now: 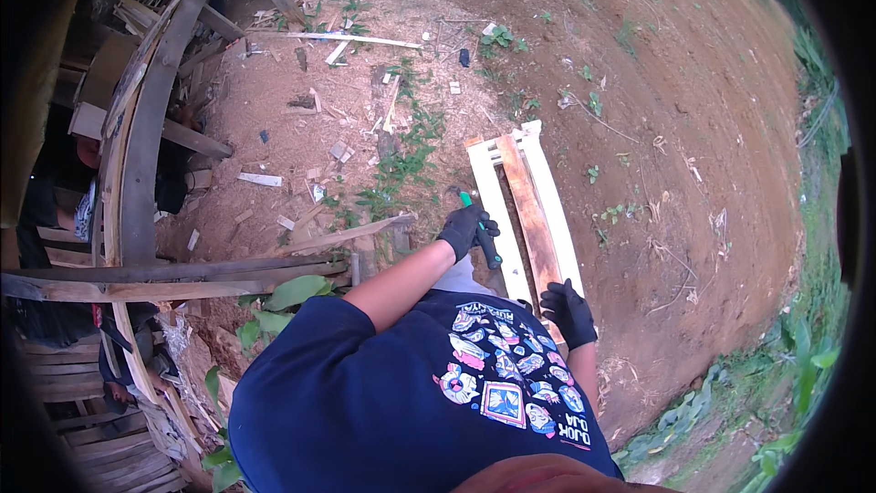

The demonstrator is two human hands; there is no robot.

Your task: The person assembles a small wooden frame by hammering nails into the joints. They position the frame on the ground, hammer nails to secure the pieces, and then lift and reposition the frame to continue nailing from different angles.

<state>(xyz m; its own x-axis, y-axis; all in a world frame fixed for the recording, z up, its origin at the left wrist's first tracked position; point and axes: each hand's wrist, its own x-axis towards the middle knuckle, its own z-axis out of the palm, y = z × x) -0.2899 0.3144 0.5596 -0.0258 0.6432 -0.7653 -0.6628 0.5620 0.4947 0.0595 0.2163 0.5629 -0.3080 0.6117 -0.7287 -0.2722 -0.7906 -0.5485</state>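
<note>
My left hand, in a black glove, is wrapped round a hammer with a green and black handle. The hammer's head points away from me, beside the left edge of a long, narrow wooden frame. Pale boards form the frame's two long sides, and a browner, stained board runs lengthwise between them. At the frame's near right end, my gloved right hand grips the wood with bent fingers. My body hides part of the frame's near end.
Weathered beams stand at the left, and a low rail reaches toward my left elbow. Behind them, other people are partly visible. Wood scraps and shavings litter the ground ahead. A bare earth slope rises at the right.
</note>
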